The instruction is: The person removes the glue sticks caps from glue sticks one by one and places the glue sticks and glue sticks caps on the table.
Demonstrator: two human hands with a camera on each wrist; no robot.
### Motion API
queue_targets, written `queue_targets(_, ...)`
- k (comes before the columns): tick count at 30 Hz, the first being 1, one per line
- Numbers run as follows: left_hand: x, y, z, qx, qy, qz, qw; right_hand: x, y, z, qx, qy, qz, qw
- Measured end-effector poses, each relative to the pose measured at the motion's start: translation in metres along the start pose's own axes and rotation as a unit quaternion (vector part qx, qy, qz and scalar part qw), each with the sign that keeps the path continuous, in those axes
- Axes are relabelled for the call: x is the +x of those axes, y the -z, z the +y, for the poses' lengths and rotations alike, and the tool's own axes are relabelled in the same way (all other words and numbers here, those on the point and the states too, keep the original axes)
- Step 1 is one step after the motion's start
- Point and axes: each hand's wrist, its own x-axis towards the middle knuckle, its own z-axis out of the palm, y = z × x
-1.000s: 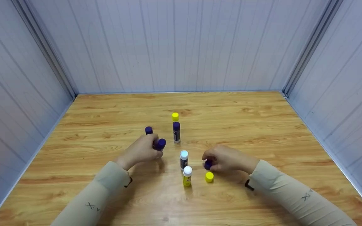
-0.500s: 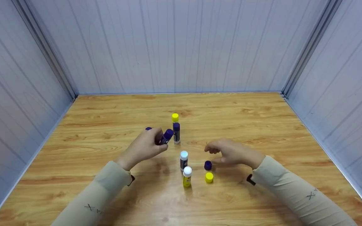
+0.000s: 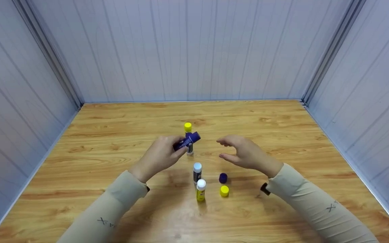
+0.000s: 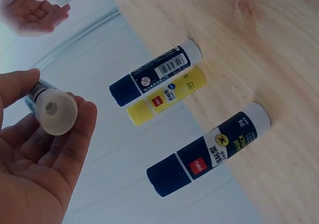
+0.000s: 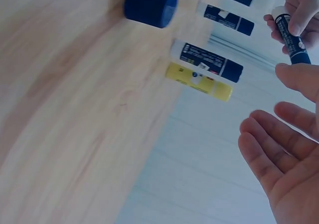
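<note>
My left hand grips a dark blue glue stick above the table, tilted with its cap towards the right. Its hollow white base faces the left wrist camera. Across from it my right hand hovers with fingers and thumb spread, holding nothing. Below that hand a dark blue cap and a yellow cap sit on the table. Left of the caps stand two white-topped glue sticks, one dark blue and one yellow.
Behind the held stick stand a yellow-capped glue stick and a dark blue one, partly covered. Another dark blue glue stick stands upright, hidden in the head view by my left hand. Panelled walls enclose the wooden table.
My left hand has lifted the glue stick up and rightwards, tipping it over towards the right. My right hand has let go of the dark blue cap and risen above it.
</note>
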Motion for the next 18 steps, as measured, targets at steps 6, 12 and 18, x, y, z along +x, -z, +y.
queue_targets(6,0.007,-0.002,0.008,0.043,-0.021,-0.008,0.9988,0.007,0.008,-0.005,0.001,0.022,0.035,0.999)
queue_targets(12,0.013,-0.004,0.014,0.067,-0.054,-0.031,0.9958,0.015,0.013,-0.008,-0.001,0.049,0.056,0.997)
queue_targets(18,0.019,-0.006,0.020,0.108,-0.098,-0.024,0.9889,0.019,0.015,-0.010,0.002,0.066,0.060,0.996)
